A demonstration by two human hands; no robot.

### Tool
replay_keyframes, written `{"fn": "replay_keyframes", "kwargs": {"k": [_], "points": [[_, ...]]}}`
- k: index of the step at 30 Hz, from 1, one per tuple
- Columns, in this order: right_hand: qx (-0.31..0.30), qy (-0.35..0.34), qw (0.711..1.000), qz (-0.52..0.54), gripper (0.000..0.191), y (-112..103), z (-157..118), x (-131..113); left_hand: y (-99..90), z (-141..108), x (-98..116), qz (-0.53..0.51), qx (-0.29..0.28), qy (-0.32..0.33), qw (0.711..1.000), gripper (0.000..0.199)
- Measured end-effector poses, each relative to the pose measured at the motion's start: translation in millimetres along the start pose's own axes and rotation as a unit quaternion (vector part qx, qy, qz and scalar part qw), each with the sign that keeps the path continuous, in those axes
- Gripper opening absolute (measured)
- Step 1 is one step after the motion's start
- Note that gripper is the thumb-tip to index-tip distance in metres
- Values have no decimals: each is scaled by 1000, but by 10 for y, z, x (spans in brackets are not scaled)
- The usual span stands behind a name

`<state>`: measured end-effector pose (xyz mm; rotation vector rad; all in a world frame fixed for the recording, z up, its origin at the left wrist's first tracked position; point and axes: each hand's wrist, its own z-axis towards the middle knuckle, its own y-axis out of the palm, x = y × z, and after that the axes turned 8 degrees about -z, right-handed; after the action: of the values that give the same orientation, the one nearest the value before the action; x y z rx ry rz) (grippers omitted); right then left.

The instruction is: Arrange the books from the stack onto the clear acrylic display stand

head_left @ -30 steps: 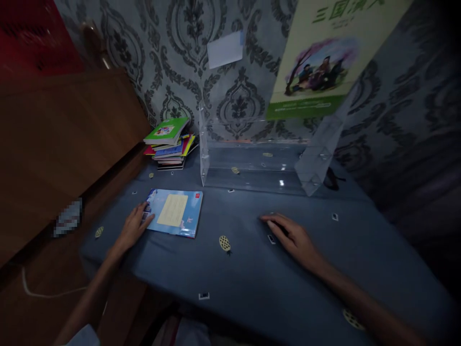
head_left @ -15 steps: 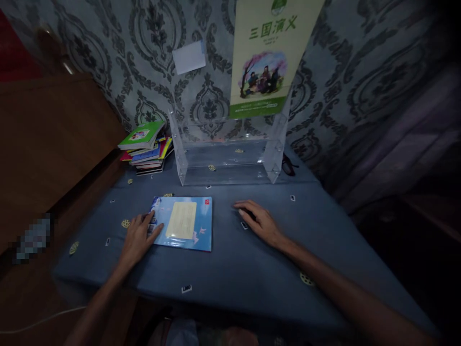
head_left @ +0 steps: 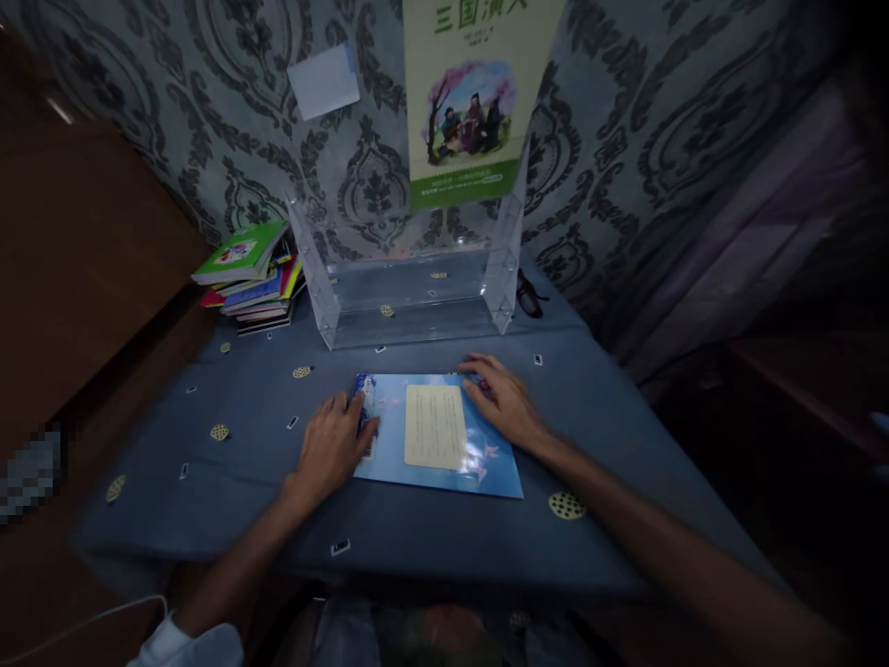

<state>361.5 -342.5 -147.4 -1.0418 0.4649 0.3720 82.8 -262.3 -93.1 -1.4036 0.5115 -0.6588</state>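
Note:
A thin blue book point(head_left: 389, 435) with a pale yellow text panel and small pink figures lies flat on the cloth in front of me. At its left edge rests my left hand point(head_left: 333, 437), fingertips and thumb lying over the cover, apart from each other. My right hand point(head_left: 506, 408) lies over the book's upper right corner, with fingers stretched out and covering that corner. Neither hand lifts the book. Behind it stands a clear acrylic rack point(head_left: 409, 326), and an upright book point(head_left: 465, 181) with a green lower band rises at its top.
A blue patterned tablecloth point(head_left: 264, 500) covers the table. On the back left is a stack of books point(head_left: 254, 283), green one on top. Dark-framed glasses point(head_left: 530, 298) lie right of the rack. A white card point(head_left: 324, 83) is on the patterned wall. Brown wooden furniture point(head_left: 83, 250) borders the left.
The blue book has slid right along the table, with my left hand moving along at its left edge. My right hand has come onto its upper right corner. The camera view has shifted slightly.

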Motion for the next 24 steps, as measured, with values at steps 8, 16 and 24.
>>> {"fn": "replay_keyframes", "kwargs": {"k": [8, 16, 24], "points": [[-45, -8, 998, -40, 32, 20, -27, 1, 148, 65, -45, -10, 47, 36, 998, 36], [-37, -19, 999, -28, 31, 84, 8, 45, 352, 140, -154, -102, 55, 55, 992, 46], [-42, -53, 998, -11, 31, 141, 215, 121, 462, 205, -234, -145, 110, 60, 981, 45]]}}
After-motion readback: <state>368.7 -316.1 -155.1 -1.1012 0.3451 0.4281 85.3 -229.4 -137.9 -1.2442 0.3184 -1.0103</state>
